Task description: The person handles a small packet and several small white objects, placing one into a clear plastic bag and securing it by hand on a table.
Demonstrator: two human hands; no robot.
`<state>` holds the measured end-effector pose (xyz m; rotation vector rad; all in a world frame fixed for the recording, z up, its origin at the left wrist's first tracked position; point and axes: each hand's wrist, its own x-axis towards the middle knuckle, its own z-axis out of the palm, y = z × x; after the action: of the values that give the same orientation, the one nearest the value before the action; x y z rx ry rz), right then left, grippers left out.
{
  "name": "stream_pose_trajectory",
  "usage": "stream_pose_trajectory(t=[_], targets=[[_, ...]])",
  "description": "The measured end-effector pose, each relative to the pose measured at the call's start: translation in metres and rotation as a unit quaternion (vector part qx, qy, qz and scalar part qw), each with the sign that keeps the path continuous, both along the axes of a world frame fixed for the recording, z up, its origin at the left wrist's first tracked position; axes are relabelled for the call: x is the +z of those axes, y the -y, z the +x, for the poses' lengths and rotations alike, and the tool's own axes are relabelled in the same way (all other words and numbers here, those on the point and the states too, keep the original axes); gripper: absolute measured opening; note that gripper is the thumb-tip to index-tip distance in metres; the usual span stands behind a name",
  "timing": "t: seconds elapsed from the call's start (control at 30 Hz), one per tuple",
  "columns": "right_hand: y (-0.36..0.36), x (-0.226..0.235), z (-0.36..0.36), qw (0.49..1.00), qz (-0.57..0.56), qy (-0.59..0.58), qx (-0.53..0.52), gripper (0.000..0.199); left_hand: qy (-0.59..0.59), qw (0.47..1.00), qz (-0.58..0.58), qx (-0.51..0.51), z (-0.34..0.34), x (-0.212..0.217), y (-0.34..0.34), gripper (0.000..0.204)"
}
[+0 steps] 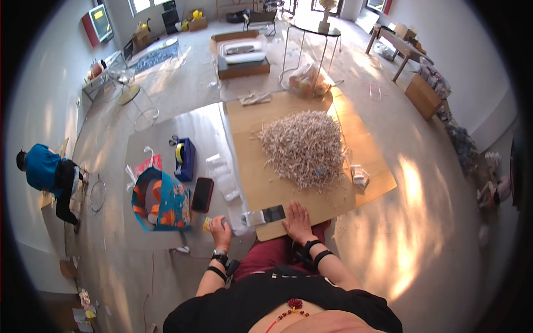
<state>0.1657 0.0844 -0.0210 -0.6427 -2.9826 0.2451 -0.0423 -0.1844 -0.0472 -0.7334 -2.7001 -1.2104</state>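
Observation:
My left hand (221,234) is at the table's near edge, its fingers curled around a small yellow piece (207,224) that sticks out on the left; its kind is too small to make out. My right hand (298,223) lies flat on the cardboard sheet (252,166), fingers stretched forward. Just left of its fingertips lies a flat black-and-clear packet (272,214). Farther away, a big heap of shredded paper (304,149) covers the middle of the cardboard. A dark phone (203,195) rests beyond my left hand.
On the left stand a blue floral bag (169,202) and a blue tape dispenser (185,160), with scissors (174,140) nearby. White foam pieces (222,176) lie beside the cardboard. A small clear packet (360,176) sits right of the heap. A person in blue (44,169) bends at far left.

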Motion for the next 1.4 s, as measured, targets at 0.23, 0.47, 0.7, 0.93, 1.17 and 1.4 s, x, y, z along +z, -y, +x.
stream_pose_trajectory(t=[0.23,0.47,0.7,0.93,1.17,1.4], targets=[[0.001,-0.01,0.001,0.998,-0.039,0.04,-0.024,0.082,-0.008,1.0,-0.01,0.018,-0.005,0.006,0.014,0.03],[0.002,-0.013,-0.001,1.0,0.026,0.005,-0.005,0.077,-0.001,0.996,-0.04,0.073,0.001,-0.005,0.045,0.03],[-0.001,-0.011,-0.003,1.0,0.026,0.009,-0.001,0.075,0.007,0.989,-0.067,0.133,-0.004,-0.009,0.054,0.041],[0.0,-0.01,-0.003,1.0,0.03,0.007,-0.004,0.075,-0.008,0.99,-0.091,0.109,-0.016,-0.013,0.058,0.046],[0.001,-0.009,-0.002,1.0,0.029,-0.006,0.001,0.074,-0.003,0.988,-0.116,0.1,-0.034,-0.022,0.068,0.043],[0.0,-0.007,-0.003,1.0,0.02,-0.01,0.0,0.074,0.008,0.987,-0.128,0.095,-0.041,-0.024,0.069,0.04]])
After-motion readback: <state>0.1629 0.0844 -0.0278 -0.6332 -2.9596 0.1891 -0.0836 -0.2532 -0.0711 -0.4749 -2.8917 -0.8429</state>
